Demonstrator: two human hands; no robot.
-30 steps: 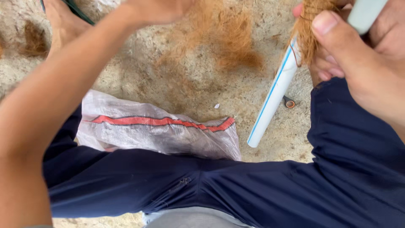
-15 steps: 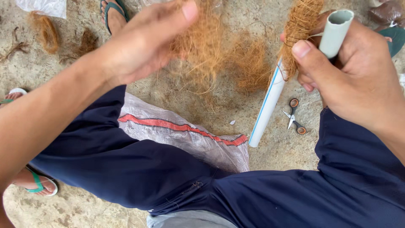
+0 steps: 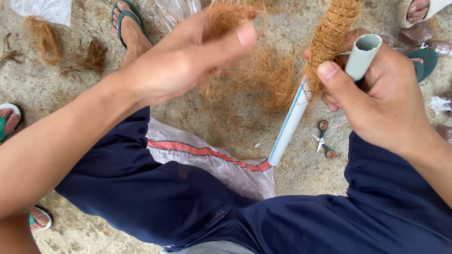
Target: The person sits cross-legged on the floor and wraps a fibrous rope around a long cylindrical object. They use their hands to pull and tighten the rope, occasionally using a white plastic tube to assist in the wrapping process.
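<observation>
tuft of loose brown coir fibre (image 3: 225, 19) pinched in the raised left hand (image 3: 188, 61), grey pipe (image 3: 361, 56) wrapped with coir rope (image 3: 329, 40) gripped in the closed right hand (image 3: 381, 103), small scissors (image 3: 322, 138) lying on the sandy ground (image 3: 235, 122) beside a white pipe (image 3: 288, 124)

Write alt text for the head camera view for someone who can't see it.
A seated person's left hand pinches a tuft of coconut fibre while the right hand holds a fibre-wrapped pole and a grey pipe. Small scissors lie on the sandy ground.
</observation>
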